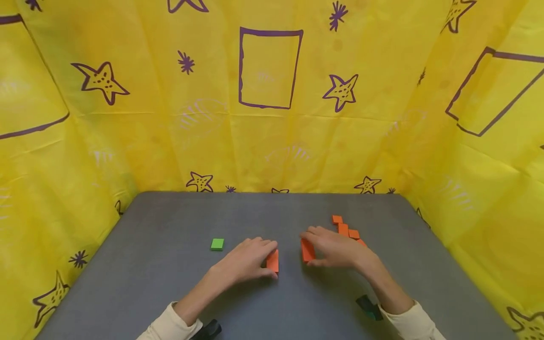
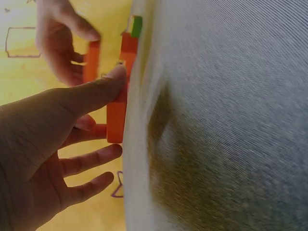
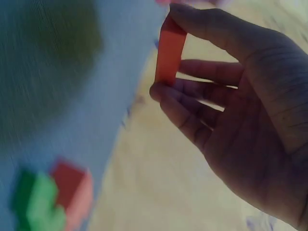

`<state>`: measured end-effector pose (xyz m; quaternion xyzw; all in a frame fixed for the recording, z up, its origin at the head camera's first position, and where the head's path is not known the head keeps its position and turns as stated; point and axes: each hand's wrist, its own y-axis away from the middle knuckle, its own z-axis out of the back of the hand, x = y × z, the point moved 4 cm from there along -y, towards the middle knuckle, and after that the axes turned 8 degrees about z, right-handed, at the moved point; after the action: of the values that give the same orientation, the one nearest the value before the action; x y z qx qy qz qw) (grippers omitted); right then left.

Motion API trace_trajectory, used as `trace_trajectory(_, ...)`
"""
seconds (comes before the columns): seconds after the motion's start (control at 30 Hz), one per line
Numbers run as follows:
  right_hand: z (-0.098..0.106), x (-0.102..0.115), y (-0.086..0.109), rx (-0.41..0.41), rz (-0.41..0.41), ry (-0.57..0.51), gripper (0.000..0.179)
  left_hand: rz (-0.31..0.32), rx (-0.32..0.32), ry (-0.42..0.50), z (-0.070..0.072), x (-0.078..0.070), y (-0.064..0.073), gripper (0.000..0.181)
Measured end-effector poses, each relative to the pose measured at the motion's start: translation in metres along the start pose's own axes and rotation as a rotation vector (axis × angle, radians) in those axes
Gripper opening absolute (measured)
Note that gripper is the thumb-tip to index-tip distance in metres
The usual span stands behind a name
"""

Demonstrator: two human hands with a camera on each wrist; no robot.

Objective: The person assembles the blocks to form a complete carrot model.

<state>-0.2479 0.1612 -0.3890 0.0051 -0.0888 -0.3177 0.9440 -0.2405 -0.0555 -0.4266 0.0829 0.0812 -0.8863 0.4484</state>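
Near the middle of the table, my left hand (image 1: 248,259) pinches an orange block (image 1: 273,261) between thumb and fingers; the left wrist view shows the thumb on one end of this block (image 2: 115,120) and the other fingers spread. To its right, my right hand (image 1: 340,248) grips a second orange block (image 1: 308,251) by its ends. In the right wrist view, thumb and fingertips hold that block (image 3: 171,53), tilted and off the table. A gap separates the two blocks.
A green block (image 1: 217,244) lies left of the left hand. Beyond the right hand, several orange blocks (image 1: 343,229) lie together, partly hidden by it. Blurred green blocks (image 3: 36,199) show in the right wrist view. Yellow cloth (image 1: 263,151) surrounds the grey table (image 1: 178,222).
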Motion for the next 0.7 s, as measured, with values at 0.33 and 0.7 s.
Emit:
trace_trajectory(0.33,-0.046,0.021,-0.040,0.039,0.058,-0.073,0.060,0.009,0.009,0.038,-0.014,0.006,0.003,0.052)
trace_trajectory(0.7,-0.053,0.019,-0.050,0.009,0.038,-0.125,0.052,0.026,0.051,0.213,-0.019,0.015,0.001,0.056)
